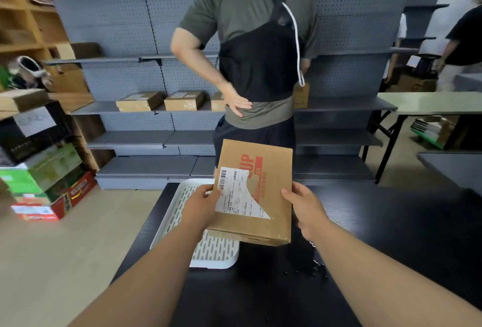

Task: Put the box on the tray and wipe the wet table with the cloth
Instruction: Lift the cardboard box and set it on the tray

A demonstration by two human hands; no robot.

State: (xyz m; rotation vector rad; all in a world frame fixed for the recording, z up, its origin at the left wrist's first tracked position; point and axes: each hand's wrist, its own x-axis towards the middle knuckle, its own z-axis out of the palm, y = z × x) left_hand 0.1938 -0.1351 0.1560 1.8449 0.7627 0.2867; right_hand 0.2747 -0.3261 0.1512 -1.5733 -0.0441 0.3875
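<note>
A flat brown cardboard box (268, 191) with red print and a white shipping label hangs in the air over the black table (391, 235). My left hand (202, 205) grips its left edge and my right hand (303, 206) grips its right edge. The box's left half is above the right part of a white slotted tray (172, 212) lying at the table's left end. Water drops (313, 266) glisten on the table below my right wrist. No cloth is in view.
A person in a green shirt and black apron (255, 47) stands just beyond the table, back to grey shelving (146, 107) holding small boxes. Stacked cartons (44, 178) sit on the floor at left. Another table (430, 103) and a person are at far right.
</note>
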